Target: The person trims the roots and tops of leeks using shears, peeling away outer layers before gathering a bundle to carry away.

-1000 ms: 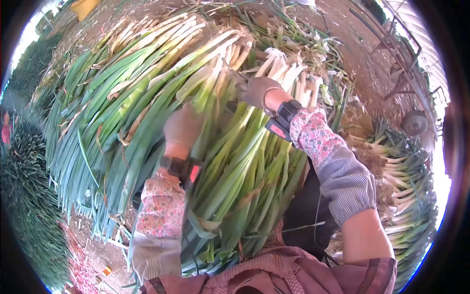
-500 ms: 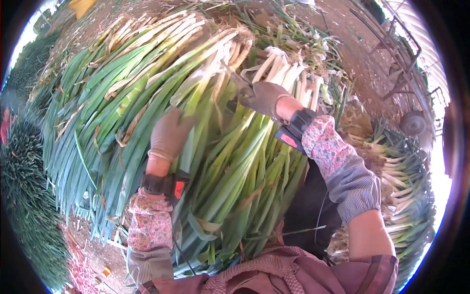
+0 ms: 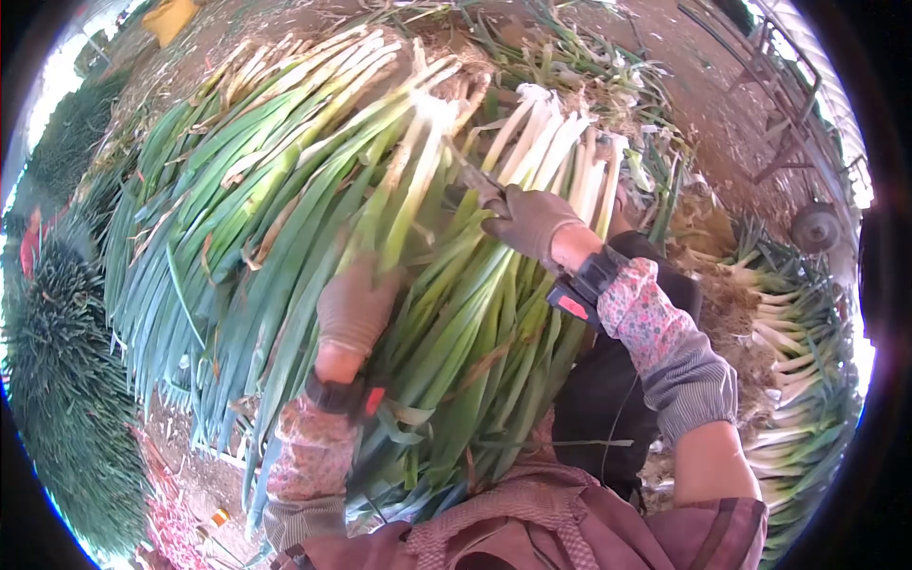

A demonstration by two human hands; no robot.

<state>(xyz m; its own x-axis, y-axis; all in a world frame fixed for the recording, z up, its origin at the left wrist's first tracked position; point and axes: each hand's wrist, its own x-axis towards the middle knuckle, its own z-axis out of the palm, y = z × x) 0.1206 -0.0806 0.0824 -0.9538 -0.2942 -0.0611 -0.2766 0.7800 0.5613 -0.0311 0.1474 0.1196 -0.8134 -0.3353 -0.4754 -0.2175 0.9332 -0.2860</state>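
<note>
My left hand [image 3: 359,302], in a brownish work glove, is closed around the green part of a couple of large green onions [image 3: 410,190]; its fingertips are blurred. The white root ends of these stalks point away from me. My right hand [image 3: 534,223], gloved the same way, grips a knife [image 3: 480,182] whose blade points up and left, just right of the held stalks. Under both hands lies a big heap of green onions [image 3: 237,199], leaves toward me. A group with bare white stems [image 3: 560,152] lies beyond my right hand.
More green onions [image 3: 784,380] lie in a row on the right, and a dark green pile [image 3: 71,380] stands at left. Leaf and root scraps [image 3: 608,85] litter the ground at the back. A metal frame [image 3: 793,123] with a wheel [image 3: 814,226] stands at upper right.
My left hand has shifted right and slightly toward me, and the white ends beyond it show more plainly. My right hand with the knife has moved a little right and nearer.
</note>
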